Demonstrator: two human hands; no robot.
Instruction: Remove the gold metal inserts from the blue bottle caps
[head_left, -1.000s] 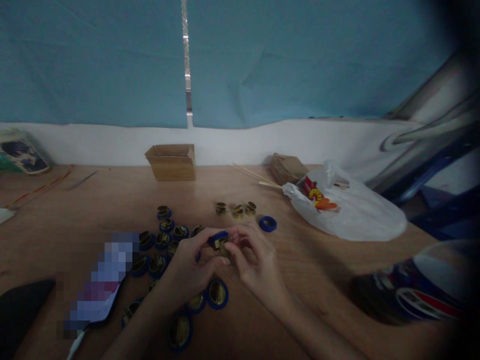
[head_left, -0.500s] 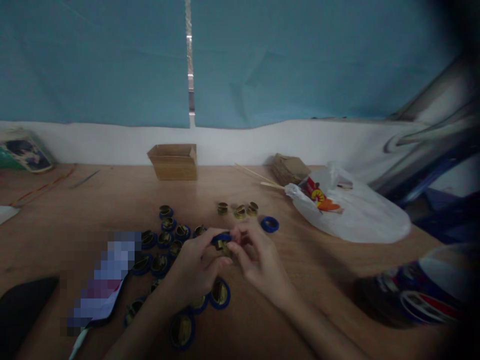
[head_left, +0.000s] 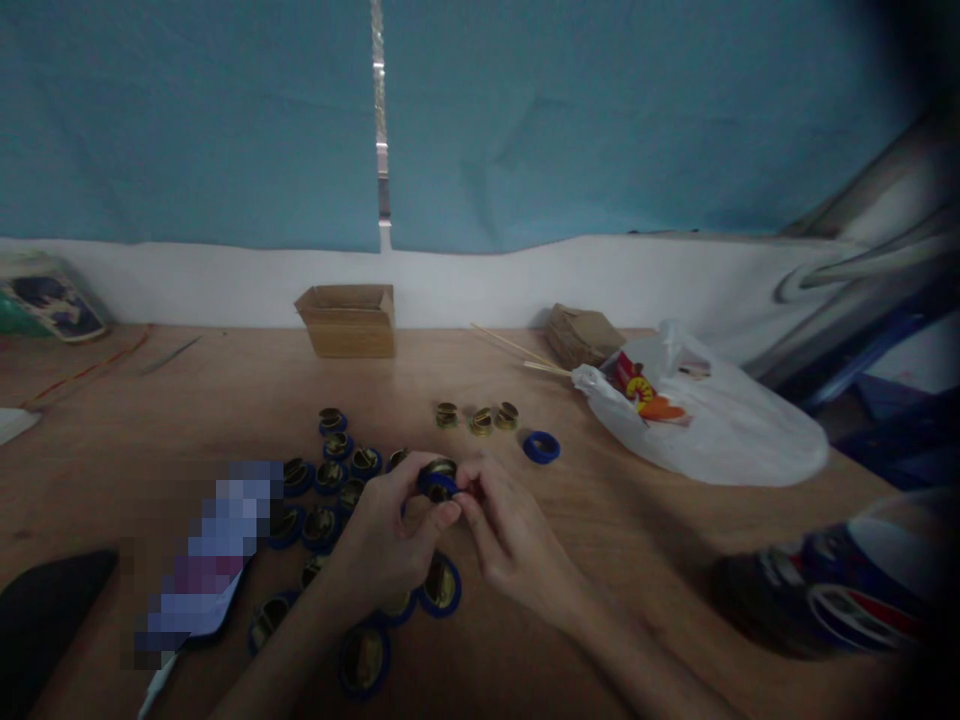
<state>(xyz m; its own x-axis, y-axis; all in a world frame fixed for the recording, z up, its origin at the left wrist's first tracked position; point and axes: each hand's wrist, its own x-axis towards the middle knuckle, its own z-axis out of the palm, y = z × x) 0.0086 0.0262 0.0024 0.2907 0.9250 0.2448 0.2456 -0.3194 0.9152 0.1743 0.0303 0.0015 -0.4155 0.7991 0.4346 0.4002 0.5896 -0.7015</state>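
Between my two hands is a brass-coloured round fitting with a blue ring (head_left: 438, 487) on it. My left hand (head_left: 394, 530) grips it from the left, thumb below and fingers behind. My right hand (head_left: 504, 525) pinches the blue ring's right edge between thumb and fingertips. Several similar brass fittings with blue rings (head_left: 320, 527) lie left of and under my hands, some hidden by my left forearm. Beyond my hands stand brass fittings without rings (head_left: 481, 420), and a loose blue ring (head_left: 541, 447) lies to their right.
A phone (head_left: 217, 560) with a white cable lies at left, near a dark object (head_left: 52, 620). At the back are an open cardboard box (head_left: 351, 325) and a brown packet (head_left: 583, 336). A white plastic bag (head_left: 720, 420) and a Pepsi bottle (head_left: 832, 590) are at right.
The held fitting has been turned, so its brass top now shows above the blue ring. My right fingertips have shifted slightly lower along the ring.
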